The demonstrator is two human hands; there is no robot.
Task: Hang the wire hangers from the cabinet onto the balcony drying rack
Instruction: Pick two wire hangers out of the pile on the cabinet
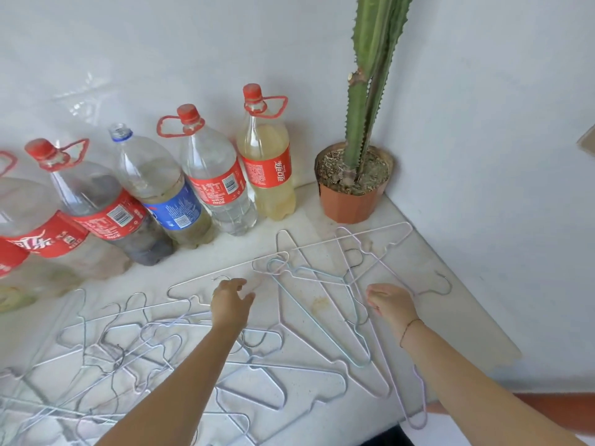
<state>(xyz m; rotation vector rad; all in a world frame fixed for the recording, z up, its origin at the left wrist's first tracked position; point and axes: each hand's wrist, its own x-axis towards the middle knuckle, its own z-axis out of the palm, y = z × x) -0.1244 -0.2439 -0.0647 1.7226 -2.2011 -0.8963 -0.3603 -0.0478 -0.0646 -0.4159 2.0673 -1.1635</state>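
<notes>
A: White bench (434, 284) against a white wall, set in a corner. What lies nearest, at the bottom of the frame?

B: Hangers (154, 355), a tangled heap of thin wire at lower left, hooks caught through each other's frames. They look dumped there rather than laid out, so each will probably need teasing free.

A: And the hands?

B: Both reach up from the bottom edge. The left hand (230, 302), at centre, hovers with its fingers (248, 296) spread and loose, grasping nothing, just beside a small hook. The right hand (391, 300) sits right of centre with its fingers curled in over the wires. Whether they pinch a strand of the lilac hanger (380, 333) I cannot tell.

A: Why there?

B: My guess is that the looser hangers in the middle, a pale blue hanger (322, 320) among them, are the easiest to lift first.

A: Farther back?

B: A row of bottles (212, 175) runs from the left edge towards the middle along the wall, probably pushed back to keep them clear. A potted cactus (357, 175) stands in the corner at upper right. No drying rack is in view, so nothing is hung yet.
</notes>
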